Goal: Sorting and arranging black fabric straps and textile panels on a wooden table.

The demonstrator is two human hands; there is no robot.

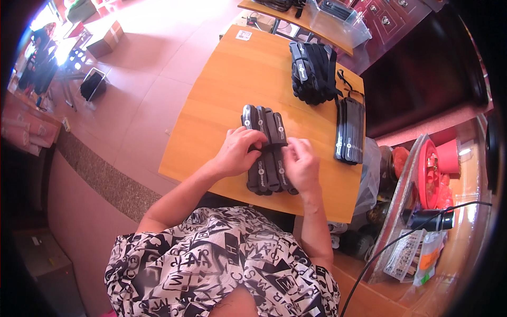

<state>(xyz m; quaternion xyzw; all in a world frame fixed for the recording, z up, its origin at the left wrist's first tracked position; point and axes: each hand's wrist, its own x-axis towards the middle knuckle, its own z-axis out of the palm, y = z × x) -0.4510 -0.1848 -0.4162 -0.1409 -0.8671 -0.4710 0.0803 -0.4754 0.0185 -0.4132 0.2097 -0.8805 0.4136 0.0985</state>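
Note:
A bundle of dark grey padded straps (pixel 257 175) with white printing lies on the wooden table in front of me. Across its middle runs a narrow black band (pixel 275 144). My left hand (pixel 236 150) is at the bundle's left side, thumb and fingers pinched at the band. From the right, my right hand (pixel 302 162) is closed with its fingertips at the band's other end. The fingers partly hide the band, so how it is fastened cannot be made out.
Farther back on the table (pixel 222 90) sits a tied heap of black straps (pixel 311 74). A stack of flat dark strips (pixel 348 132) lies along the right edge. Beyond is a clear plastic bin (pixel 338 24). Right of the table, a shelf holds a red round basin (pixel 428 174).

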